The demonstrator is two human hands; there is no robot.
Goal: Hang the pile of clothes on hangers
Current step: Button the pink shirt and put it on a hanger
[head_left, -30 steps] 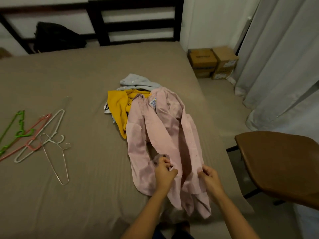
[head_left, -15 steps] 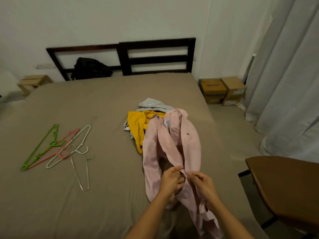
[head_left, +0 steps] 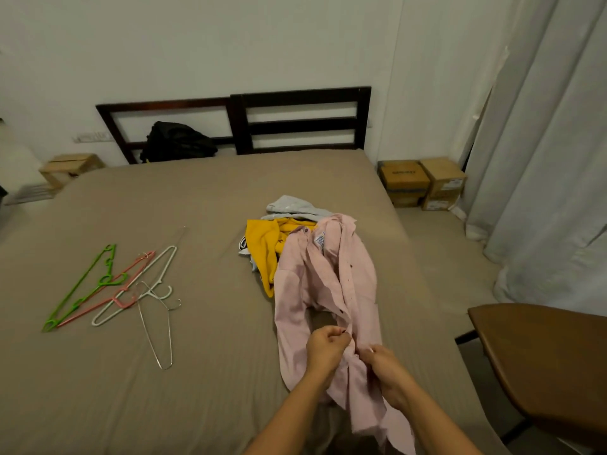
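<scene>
Two hands work close together at the front edge of the pink shirt (head_left: pixel 328 284), down near the foot of the bed (head_left: pixel 197 198). The left hand (head_left: pixel 325 348) has its fingers curled in, pinching the shirt's buttoned edge. The right hand (head_left: pixel 382 366), just beside it, grips the fabric a little lower, fingers curled round a fold.

The shirt lies lengthwise on the bed, collar and label at the far end, hem spilling over the near edge between the forearms. Its collar end overlaps the pile, with a yellow garment (head_left: pixel 262 244) touching its left side and a pale grey garment (head_left: pixel 289 205) behind that.

Well off to the left, four hangers lie flat in an overlapping fan: green hanger (head_left: pixel 82 287), pink hanger (head_left: pixel 108 297), white hanger (head_left: pixel 138 284) and a thin wire hanger (head_left: pixel 157 330). None carries clothing.

A brown chair (head_left: pixel 542 356) sits at the right edge.
</scene>
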